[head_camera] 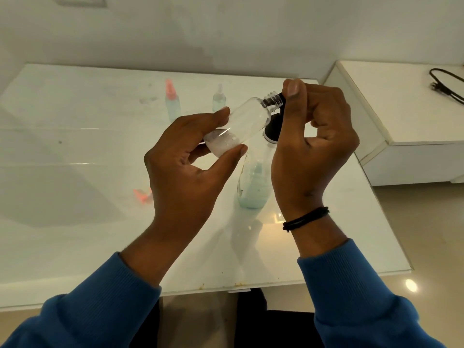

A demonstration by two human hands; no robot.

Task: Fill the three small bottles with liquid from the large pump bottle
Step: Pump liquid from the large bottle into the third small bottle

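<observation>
My left hand (190, 156) grips a small clear bottle (241, 121) near its base, tilted with its open threaded neck up and to the right. A little white liquid lies in its bottom. The neck meets the black pump head (273, 126) of the large pump bottle (253, 182), which stands on the table holding pale blue-green liquid. My right hand (316, 136) curls over the pump head, thumb on top. Two more small bottles stand at the back: one with a pink spray cap (172, 101), one with a clear cap (219, 99).
A loose pink cap (143, 194) lies on the glossy white table (75, 222) left of my left hand. A white cabinet (401, 116) with a black cable (444, 84) stands to the right. The wall is close behind the table.
</observation>
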